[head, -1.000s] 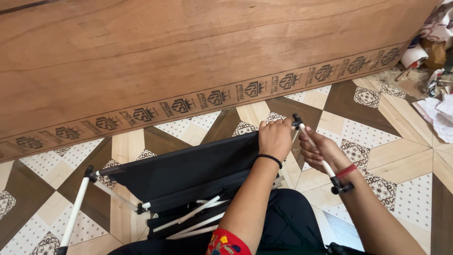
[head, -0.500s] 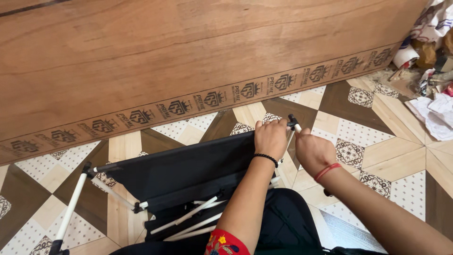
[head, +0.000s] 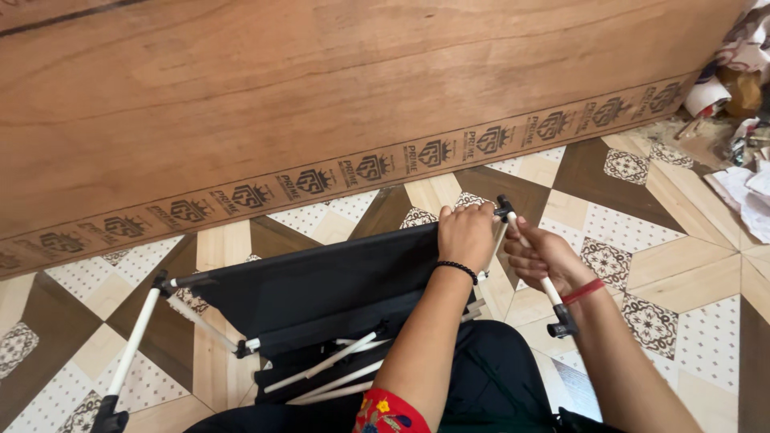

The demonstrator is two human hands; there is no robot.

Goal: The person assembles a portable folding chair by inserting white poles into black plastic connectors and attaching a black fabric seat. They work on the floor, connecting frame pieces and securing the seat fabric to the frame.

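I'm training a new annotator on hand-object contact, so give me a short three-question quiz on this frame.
1. True or false: the right hand grips a white tube of the frame.
2. What does the left hand hold? A) the top edge of the black fabric B) crumpled paper C) the wooden board
3. What is worn on the left wrist?

Key
1. True; the fingers wrap the tube between its two black connectors.
2. A.
3. A black bead bracelet; the right wrist has a red band.
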